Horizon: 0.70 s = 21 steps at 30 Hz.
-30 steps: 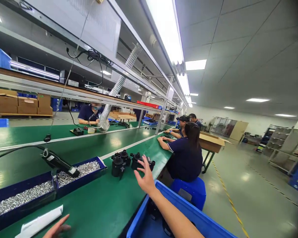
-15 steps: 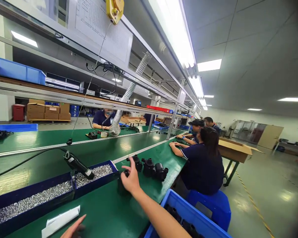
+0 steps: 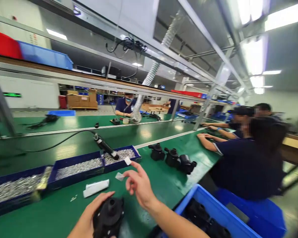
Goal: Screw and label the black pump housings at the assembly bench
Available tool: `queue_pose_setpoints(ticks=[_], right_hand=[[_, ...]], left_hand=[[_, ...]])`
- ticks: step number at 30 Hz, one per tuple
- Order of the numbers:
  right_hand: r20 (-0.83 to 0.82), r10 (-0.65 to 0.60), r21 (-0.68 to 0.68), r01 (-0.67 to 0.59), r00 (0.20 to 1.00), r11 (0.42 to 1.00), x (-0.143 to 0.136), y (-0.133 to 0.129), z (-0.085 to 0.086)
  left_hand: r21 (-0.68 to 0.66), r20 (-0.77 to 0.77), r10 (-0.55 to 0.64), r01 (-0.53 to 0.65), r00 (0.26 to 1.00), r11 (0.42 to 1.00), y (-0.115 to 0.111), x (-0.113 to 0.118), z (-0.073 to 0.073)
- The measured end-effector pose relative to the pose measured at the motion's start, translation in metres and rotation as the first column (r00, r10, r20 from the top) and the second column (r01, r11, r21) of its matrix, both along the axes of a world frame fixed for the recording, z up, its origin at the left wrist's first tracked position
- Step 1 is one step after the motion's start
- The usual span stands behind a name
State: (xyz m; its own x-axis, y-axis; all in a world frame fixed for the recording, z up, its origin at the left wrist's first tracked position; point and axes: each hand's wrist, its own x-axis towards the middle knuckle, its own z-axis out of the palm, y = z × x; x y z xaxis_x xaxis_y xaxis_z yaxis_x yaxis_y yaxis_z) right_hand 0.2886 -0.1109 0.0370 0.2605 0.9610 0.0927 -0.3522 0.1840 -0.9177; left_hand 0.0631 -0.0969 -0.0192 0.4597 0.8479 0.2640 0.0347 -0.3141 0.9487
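My left hand (image 3: 89,215) is wrapped round a black pump-like housing (image 3: 109,215) with a round top port, held low at the front of the bench. To its right, my right hand (image 3: 141,185) is raised with its fingers apart. One small white square piece (image 3: 127,161) clings to the index fingertip, and a second translucent white piece (image 3: 119,176) to another fingertip. Folded white paper (image 3: 96,188) lies on the green bench beyond my left hand. Several similar black housings (image 3: 172,157) stand farther back on the bench.
Dark blue bins (image 3: 76,168) of small metal parts line the bench's left. A black corded power screwdriver (image 3: 105,145) rests over one bin. A blue crate (image 3: 196,195) with black housings sits at right. A seated co-worker (image 3: 248,162) is beyond it.
My left hand now holds a black housing. My right hand has drawn back from the housings, with white pieces showing at its fingertips. The view has turned left.
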Motion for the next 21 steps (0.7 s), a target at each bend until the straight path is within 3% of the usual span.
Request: queue_pose_setpoints(ticks=[4, 11, 21], right_hand=[[0.027, 0.055, -0.057, -0.054, 0.998, 0.997, 0.004, -0.016, 0.002], [0.253, 0.241, -0.066, -0.231, 0.937, 0.971, -0.012, -0.040, -0.010], [0.312, 0.249, -0.183, -0.199, 0.917, 0.963, -0.023, -0.046, -0.025]], left_hand=[[-0.183, 0.061, -0.004, 0.015, 0.998, 0.983, 0.013, 0.002, -0.002], [-0.137, 0.113, 0.012, 0.004, 0.994, 0.991, 0.020, 0.005, 0.000], [-0.223, 0.160, 0.091, -0.054, 0.983, 0.973, 0.014, 0.011, -0.005]])
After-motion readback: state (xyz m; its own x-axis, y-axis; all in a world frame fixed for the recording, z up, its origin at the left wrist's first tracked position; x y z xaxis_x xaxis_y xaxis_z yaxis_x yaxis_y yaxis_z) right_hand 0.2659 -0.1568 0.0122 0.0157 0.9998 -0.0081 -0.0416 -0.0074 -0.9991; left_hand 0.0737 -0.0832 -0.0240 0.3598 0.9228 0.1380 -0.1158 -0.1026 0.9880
